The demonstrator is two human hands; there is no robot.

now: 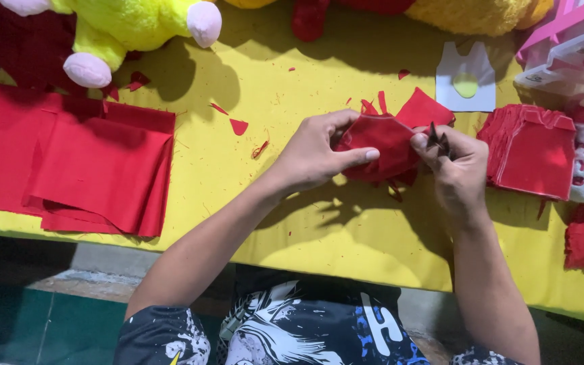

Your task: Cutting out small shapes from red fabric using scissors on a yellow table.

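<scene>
Forearms angled inward, both hands, left [315,152] and right [455,162], pinch a red fabric piece [380,145].

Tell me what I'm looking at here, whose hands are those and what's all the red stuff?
The picture comes from a camera worn on a person's head, looking down, so the two bare arms belong to that person. There is no machine here.

The left hand and the right hand together hold a small piece of red cloth above a yellow table. The right hand also grips something dark and pointed, perhaps scissors; I cannot tell for sure.

On the table, to the left, lie big folded sheets of red cloth. To the right sits a stack of small cut red pieces. Tiny red scraps are scattered around. Near the top lies a white paper shape, and a yellow plush toy with pink paws rests at the far edge.
</scene>
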